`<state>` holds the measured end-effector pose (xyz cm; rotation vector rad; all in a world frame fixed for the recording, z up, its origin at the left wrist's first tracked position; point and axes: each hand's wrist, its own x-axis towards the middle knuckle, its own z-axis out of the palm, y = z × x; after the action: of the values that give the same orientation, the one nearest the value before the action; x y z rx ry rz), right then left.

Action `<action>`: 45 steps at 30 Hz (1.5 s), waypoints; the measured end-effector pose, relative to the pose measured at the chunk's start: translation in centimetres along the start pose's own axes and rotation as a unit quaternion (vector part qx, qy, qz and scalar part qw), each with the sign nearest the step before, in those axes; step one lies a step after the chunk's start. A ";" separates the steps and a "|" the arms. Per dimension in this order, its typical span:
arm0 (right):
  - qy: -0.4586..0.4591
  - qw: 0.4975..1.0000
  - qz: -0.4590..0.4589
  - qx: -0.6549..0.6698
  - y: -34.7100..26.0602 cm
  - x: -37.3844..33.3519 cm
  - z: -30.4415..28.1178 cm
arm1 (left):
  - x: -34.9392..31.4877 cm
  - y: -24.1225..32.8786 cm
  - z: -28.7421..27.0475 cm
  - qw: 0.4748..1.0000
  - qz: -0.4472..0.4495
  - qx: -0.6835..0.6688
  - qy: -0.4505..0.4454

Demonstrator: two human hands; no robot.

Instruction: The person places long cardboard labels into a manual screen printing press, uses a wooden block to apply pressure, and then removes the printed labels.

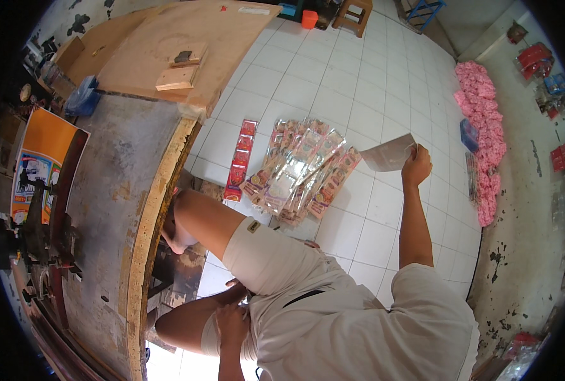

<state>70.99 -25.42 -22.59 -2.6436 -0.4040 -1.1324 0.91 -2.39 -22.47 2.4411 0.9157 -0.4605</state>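
Note:
My right hand [417, 166], held out over the tiled floor, pinches the corner of a clear, greyish plastic bag [385, 154]. The bag hangs flat to the left of my fingers, and nothing can be made out inside it. Down at the lower middle, my left hand [232, 322] lies on my thigh over the beige shorts, holding nothing that I can see. In front of my knees, a loose pile of shiny printed packets [298, 168] is spread on the floor. Left of the pile lies a narrow red strip of joined packets [240, 162].
On my left stands a worn workbench [114, 165] with a metal clamp frame [47, 235] and an orange printed sheet [57, 136]. A wooden board [232, 35] with a small wooden block [176, 77] adjoins it. Pink bundles [485, 127] line the right wall. A brown stool [353, 16] stands far off.

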 end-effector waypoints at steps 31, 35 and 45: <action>-0.013 0.999 0.019 -0.031 1.3 1.5 -1.6 | 0.4 -0.6 -0.1 0.997 0.049 -0.033 0.051; -0.002 1.000 0.005 -0.016 1.1 1.6 -1.8 | 0.8 -0.8 0.9 0.992 -0.004 -0.069 0.105; 0.044 0.999 -0.019 -0.021 1.2 3.8 -2.7 | 0.1 0.2 -1.3 0.998 0.010 -0.048 0.039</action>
<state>72.14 -26.82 -18.17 -2.6204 -0.4202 -1.2780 1.32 -1.79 -21.41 2.3927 0.9233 -0.3095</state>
